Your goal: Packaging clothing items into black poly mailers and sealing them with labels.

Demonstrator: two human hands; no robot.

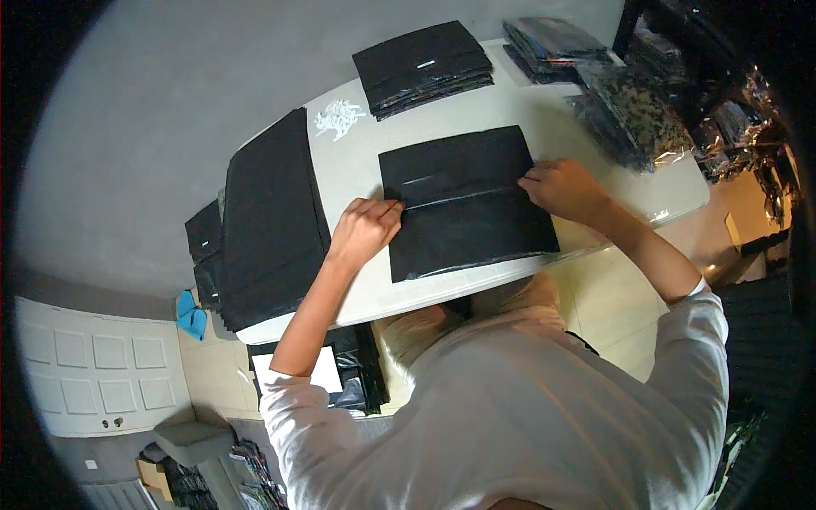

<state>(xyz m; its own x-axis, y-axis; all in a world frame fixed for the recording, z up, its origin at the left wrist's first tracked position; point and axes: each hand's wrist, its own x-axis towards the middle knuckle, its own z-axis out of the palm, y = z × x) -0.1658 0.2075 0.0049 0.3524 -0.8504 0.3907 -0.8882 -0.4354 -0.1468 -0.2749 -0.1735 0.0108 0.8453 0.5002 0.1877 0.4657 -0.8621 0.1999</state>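
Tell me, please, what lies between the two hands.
In the head view, a black sheet lies between the left hand and the right hand.

The left hand [367, 228] is pinching with curled fingers [391, 209]. The right hand [563, 187] is pinching too. Both arms [316, 316] are reaching forward.
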